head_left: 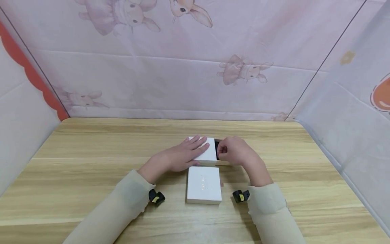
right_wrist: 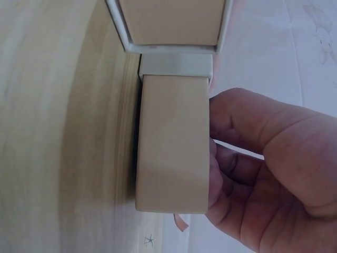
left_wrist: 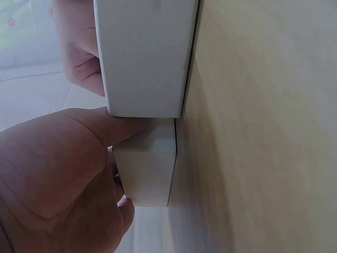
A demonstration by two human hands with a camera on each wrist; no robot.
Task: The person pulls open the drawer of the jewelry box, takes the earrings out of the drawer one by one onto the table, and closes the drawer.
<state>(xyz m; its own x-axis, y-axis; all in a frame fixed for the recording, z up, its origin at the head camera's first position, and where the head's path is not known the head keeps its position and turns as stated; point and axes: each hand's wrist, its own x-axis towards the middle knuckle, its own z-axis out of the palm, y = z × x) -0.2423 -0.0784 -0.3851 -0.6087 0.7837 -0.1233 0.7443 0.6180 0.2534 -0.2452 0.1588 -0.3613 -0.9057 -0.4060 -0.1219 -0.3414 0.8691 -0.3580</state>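
Observation:
Two white slide-out boxes lie one behind the other. My left hand (head_left: 186,154) rests with straight fingers across the top of the far box (head_left: 210,152), its thumb along the near side. A beige drawer (right_wrist: 174,145) with a dark inside sticks out of that box's right end. My right hand (head_left: 236,150) reaches into the drawer with curled fingers. Its fingertips are hidden behind the drawer wall, so whether they pinch anything is unclear. The near box (head_left: 204,184), with small gold lettering on top, lies closed between my forearms, touched by neither hand.
A wood-grain table (head_left: 91,152) carries both boxes. Behind it hangs a pink cloth wall (head_left: 182,88) printed with rabbits. Small ribbon tabs show at the drawer end (right_wrist: 181,222) and at the near box's right side (head_left: 222,185). Each wrist wears a black camera.

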